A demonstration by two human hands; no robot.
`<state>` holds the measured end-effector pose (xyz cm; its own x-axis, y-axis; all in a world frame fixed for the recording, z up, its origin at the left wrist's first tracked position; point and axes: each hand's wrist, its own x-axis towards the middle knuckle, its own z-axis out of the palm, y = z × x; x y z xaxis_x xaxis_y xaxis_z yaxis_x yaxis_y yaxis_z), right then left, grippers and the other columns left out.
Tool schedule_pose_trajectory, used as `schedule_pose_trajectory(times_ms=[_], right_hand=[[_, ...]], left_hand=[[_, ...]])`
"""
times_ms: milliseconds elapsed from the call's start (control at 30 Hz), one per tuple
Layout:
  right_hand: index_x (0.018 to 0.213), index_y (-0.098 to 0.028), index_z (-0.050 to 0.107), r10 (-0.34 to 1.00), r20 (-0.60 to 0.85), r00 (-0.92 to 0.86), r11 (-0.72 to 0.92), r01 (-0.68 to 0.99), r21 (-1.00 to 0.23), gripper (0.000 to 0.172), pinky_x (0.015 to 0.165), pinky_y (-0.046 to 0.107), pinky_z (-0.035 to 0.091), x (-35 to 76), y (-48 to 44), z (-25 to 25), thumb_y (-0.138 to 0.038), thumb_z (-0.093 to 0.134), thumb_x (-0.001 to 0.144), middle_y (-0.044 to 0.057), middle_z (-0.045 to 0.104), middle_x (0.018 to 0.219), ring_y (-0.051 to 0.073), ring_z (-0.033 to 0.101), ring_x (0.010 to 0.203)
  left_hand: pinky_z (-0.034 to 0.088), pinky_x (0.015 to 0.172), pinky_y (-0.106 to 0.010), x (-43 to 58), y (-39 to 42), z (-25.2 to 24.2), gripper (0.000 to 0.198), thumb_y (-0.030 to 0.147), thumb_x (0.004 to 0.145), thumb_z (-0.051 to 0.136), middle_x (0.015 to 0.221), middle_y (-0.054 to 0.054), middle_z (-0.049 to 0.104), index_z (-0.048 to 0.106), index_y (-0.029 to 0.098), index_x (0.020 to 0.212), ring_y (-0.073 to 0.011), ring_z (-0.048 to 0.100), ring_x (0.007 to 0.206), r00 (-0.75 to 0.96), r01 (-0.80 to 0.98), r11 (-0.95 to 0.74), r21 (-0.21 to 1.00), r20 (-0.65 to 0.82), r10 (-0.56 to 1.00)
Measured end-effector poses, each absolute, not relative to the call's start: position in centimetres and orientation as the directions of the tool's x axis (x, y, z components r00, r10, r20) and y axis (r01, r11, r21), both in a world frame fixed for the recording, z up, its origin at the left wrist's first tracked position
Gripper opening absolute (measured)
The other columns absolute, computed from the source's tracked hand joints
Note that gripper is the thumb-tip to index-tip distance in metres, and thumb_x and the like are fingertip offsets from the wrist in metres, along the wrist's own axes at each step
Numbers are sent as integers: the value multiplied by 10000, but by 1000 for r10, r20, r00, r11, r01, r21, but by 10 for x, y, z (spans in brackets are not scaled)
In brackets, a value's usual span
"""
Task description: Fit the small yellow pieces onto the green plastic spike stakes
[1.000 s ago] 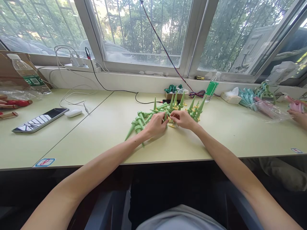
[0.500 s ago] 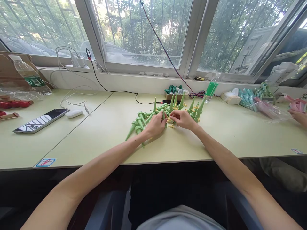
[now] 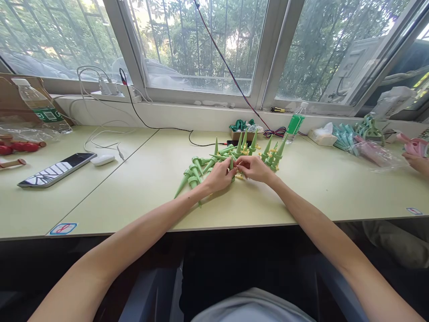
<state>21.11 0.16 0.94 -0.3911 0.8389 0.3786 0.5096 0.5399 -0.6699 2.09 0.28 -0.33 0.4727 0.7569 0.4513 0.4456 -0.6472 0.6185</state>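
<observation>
My left hand is closed around a green plastic watering spike, its pointed end up. My right hand meets it from the right, thumb and finger pinched at the spike's side on a small yellow piece that the fingers mostly hide. Loose green spikes lie in a heap beyond and left of my left hand. Behind my right hand, several green spikes with yellow pieces on them stand point up. A loose yellow peg lies on the table below my fingertips.
On the table at left are a phone, a white case and cables. A bottle, a tissue box and bagged goods stand toward the right. Another person's hand shows at the right edge.
My right hand has moved slightly left, bringing its fingertips against the spike in my left hand. The yellow piece at those fingertips is now more hidden.
</observation>
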Motion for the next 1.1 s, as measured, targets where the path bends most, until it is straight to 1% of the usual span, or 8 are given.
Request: schedule_pose_trajectory(times_ms=[133,333,433,567,700,800,933,1100], right_hand=[[823,-175,632,840,366,-401,534,488,-691,136,541,253,439,210,0,11,-292,572,859,16,674,664,122,566,500],[808,-175,621,839,388,-382,539,484,-689,178,525,254,430,208,-1,11,-340,587,866,14,641,628,127,556,514],[807,-175,614,840,387,-379,534,461,-709,176,523,253,435,208,0,11,-340,593,863,18,645,648,125,562,520],[824,-166,622,834,370,-409,533,425,-732,187,515,249,439,208,1,9,-347,597,866,21,650,676,115,561,506],[815,-164,618,830,364,-422,535,421,-732,210,511,247,431,207,3,6,-363,593,874,14,632,668,109,551,495],[785,-166,602,829,372,-418,539,417,-732,228,509,249,421,207,2,6,-376,599,874,10,619,652,108,538,495],[774,-166,595,824,388,-413,548,407,-731,230,504,246,409,206,1,7,-373,606,873,4,605,633,106,523,499],[766,-165,597,813,412,-411,566,395,-724,239,495,238,404,207,3,5,-376,612,877,0,599,620,102,517,497]], left_hand=[[395,592,-275,22,2,-2,110,287,945,504,712,8,601,553,195,910,-132,504,591,467,441,-633,637,439,767],[404,611,-274,20,6,-4,66,239,929,506,674,10,583,551,195,908,-137,511,588,397,491,-600,632,451,800],[414,616,-281,19,8,-5,62,234,922,507,718,-2,619,554,194,914,-138,523,599,380,492,-589,641,451,807],[437,624,-280,19,10,-6,76,244,924,505,803,-20,664,562,193,922,-135,553,632,390,443,-598,669,457,800],[458,646,-286,20,9,-6,66,239,916,512,810,-23,670,557,194,900,-137,567,653,377,430,-597,678,466,801],[468,649,-290,20,7,-3,74,257,916,522,765,-13,648,544,195,882,-141,572,644,367,431,-582,690,454,811],[455,601,-281,19,3,2,73,263,916,522,672,11,611,523,200,879,-140,572,580,369,436,-536,723,399,839],[451,557,-262,19,4,0,99,299,929,509,587,41,576,514,204,902,-128,564,496,376,400,-503,766,364,852]])
